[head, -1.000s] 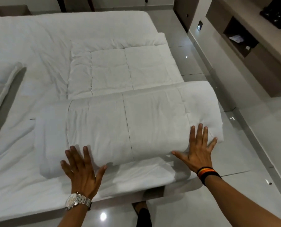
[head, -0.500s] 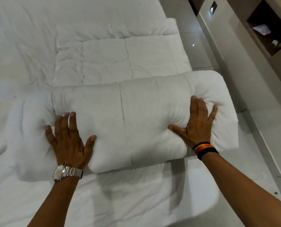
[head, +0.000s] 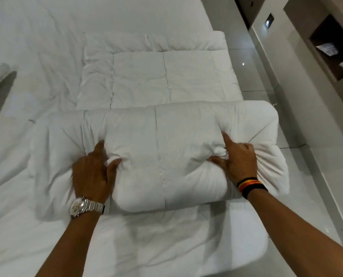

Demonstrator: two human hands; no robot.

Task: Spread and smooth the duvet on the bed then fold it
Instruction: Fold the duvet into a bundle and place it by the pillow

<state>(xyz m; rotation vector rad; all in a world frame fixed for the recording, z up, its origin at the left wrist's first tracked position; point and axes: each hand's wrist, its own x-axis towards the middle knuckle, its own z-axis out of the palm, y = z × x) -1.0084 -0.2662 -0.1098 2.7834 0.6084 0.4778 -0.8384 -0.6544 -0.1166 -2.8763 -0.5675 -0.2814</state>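
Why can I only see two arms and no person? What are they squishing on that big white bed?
The camera sits on the person's head and looks down, so you see only their arms, as if they were your own. The left hand wears a silver watch; the right hand wears a striped wristband. Both hands grip a puffy white duvet, bunching its cloth between thumb and fingers. The part they hold is already doubled over into a thick roll; the rest lies flat on the bed beyond it. Beside the bed is a shiny tiled floor and a wall shelf.
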